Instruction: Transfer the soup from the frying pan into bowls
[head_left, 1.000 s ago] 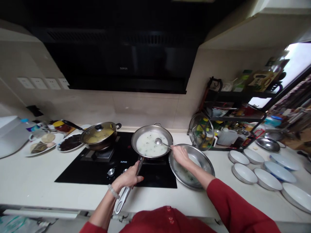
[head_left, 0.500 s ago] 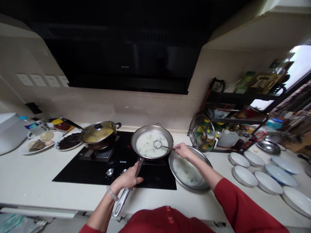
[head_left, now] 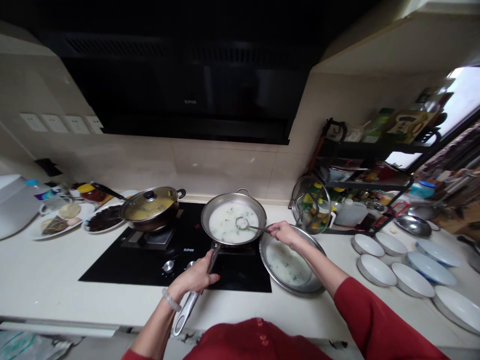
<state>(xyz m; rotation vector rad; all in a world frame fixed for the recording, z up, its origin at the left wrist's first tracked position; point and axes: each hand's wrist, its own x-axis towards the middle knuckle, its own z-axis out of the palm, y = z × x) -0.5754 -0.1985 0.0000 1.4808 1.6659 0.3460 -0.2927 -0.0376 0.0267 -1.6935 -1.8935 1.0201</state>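
Fingers of the right hand (head_left: 285, 234) pinch a round silver ladle (head_left: 242, 223), now seemingly filled with white soup (head_left: 225, 226), while the left hand (head_left: 196, 275) wraps the steel pan handle (head_left: 183, 315) near the front edge of the black cooktop (head_left: 127, 265).

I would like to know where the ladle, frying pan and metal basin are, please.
Ladle (head_left: 257, 228): head view, on its handle.
Frying pan (head_left: 205, 218): head view, on its left inner wall.
Metal basin (head_left: 314, 283): head view, on its lower-right inner wall.

Shiny steel pan (head_left: 256, 202) sitting right side of the stove (head_left: 150, 265), pretty full of milky white soup (head_left: 225, 220) with green bits, handle pointing near-left. Metal ladle (head_left: 249, 226) looks kinda dipped in, slanting out over the right rim.
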